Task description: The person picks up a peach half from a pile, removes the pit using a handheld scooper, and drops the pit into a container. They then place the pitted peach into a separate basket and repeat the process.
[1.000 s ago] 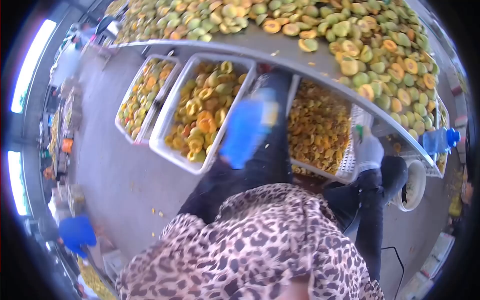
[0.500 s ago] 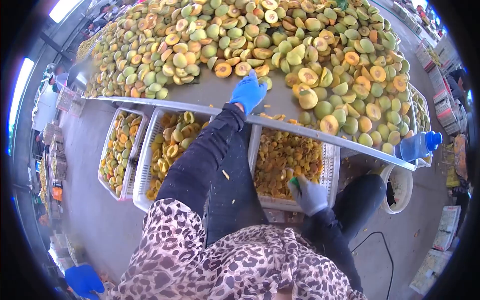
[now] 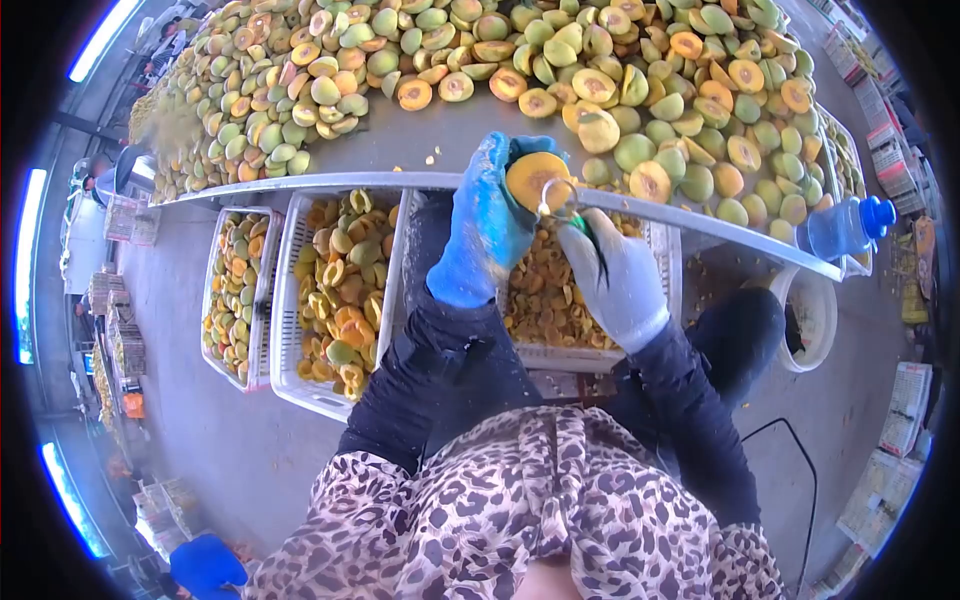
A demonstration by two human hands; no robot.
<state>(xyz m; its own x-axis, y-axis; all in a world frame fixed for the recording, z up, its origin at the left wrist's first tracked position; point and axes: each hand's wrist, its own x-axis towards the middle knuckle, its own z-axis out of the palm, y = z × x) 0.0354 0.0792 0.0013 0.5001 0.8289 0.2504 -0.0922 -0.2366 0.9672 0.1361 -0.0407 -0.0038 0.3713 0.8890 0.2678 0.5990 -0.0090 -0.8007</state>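
In front of the table edge, my left hand (image 3: 480, 235), in a blue glove, has its fingers wrapped round a halved peach (image 3: 534, 180) with the orange cut face turned toward the right. My right hand (image 3: 622, 285), in a pale grey glove, grips a pitting tool (image 3: 581, 222) with a green handle and a metal ring at its end. That ring overlaps the right side of the cut face. Beyond both hands, a heap of halved peaches (image 3: 440, 45) spreads over the metal table (image 3: 400, 140).
Below the table edge stand a white crate (image 3: 283, 345) of hollowed peach halves, another crate (image 3: 262, 300) at its left, and a crate (image 3: 672, 270) of small brown-orange pieces. A blue-capped bottle (image 3: 835, 228) lies at the table's right corner, above a white bucket (image 3: 822, 320).
My left hand has come back from the heap and now holds a halved peach. My right hand has risen with the pitting tool to meet it.
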